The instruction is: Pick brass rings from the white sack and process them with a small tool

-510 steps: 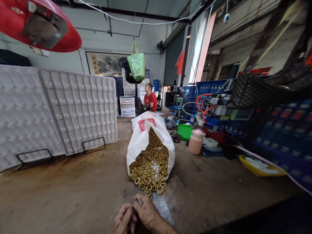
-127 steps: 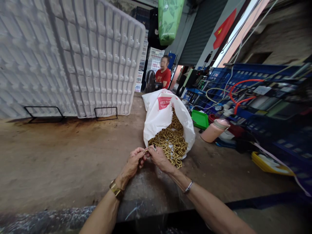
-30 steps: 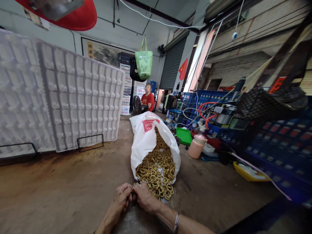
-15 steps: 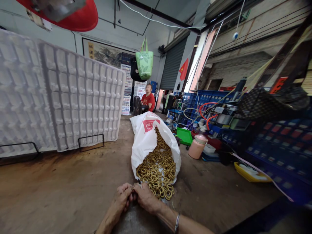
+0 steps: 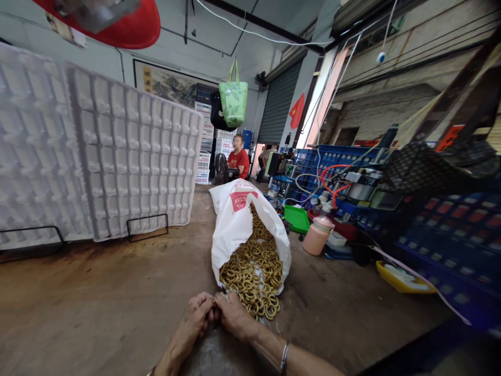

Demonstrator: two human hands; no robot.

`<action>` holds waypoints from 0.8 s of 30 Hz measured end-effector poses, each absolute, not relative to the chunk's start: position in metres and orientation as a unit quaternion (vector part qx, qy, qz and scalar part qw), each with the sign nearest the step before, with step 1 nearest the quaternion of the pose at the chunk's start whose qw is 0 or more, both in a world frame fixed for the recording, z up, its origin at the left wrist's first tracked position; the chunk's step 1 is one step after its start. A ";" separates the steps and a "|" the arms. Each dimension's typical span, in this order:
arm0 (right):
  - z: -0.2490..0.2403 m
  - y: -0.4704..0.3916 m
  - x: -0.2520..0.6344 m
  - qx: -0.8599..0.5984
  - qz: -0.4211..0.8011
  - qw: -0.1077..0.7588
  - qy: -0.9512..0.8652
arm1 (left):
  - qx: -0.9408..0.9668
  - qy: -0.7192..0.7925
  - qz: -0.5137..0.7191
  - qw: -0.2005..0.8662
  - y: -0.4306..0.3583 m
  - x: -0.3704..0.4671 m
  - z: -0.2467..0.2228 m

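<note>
My left hand [image 5: 199,312] is closed, its fingertips pinched together against those of my right hand [image 5: 234,315]. Whatever lies between the left fingers is too small to make out. From the closed right fingers sticks up a slim dark tip [image 5: 223,290]; its kind is unclear. Just ahead, a white sack [image 5: 230,230] with red print lies on its side, mouth toward me. Brass-coloured rings [image 5: 250,271] fill its opening and spill out beside my right hand. A bracelet [image 5: 284,356] circles my right wrist.
Large white moulded trays [image 5: 136,156] stand on the left in black wire stands [image 5: 146,237]. On the right are a pink jug [image 5: 318,237], a green tray [image 5: 296,218], a yellow tray [image 5: 405,282] and blue crates [image 5: 450,235]. A seated person in red [image 5: 238,159] is beyond the sack, beside a fan [image 5: 221,168].
Both hands stay pinched together at nearly the same spot. The view has shifted very slightly. A second, bent-over person now shows near the far doorway.
</note>
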State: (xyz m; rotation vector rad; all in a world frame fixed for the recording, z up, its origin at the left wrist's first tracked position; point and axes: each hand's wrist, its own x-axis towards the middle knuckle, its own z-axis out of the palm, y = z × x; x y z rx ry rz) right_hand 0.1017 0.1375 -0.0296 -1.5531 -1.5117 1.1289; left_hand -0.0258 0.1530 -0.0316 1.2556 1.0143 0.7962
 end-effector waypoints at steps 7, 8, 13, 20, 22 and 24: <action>-0.034 0.137 0.104 -0.609 0.417 0.330 -0.589 | 0.547 0.444 0.345 0.620 0.153 -0.026 -0.031; -0.034 0.137 0.104 -0.610 0.417 0.330 -0.587 | 0.548 0.443 0.345 0.620 0.153 -0.026 -0.030; -0.032 0.137 0.104 -0.609 0.414 0.320 -0.596 | 0.549 0.447 0.339 0.620 0.152 -0.027 -0.026; -0.032 0.136 0.103 -0.622 0.408 0.320 -0.587 | 0.547 0.451 0.334 0.621 0.150 -0.026 -0.022; -0.031 0.136 0.102 -0.623 0.413 0.324 -0.580 | 0.547 0.450 0.336 0.621 0.151 -0.026 -0.023; -0.029 0.136 0.100 -0.622 0.421 0.330 -0.572 | 0.545 0.449 0.339 0.621 0.152 -0.025 -0.026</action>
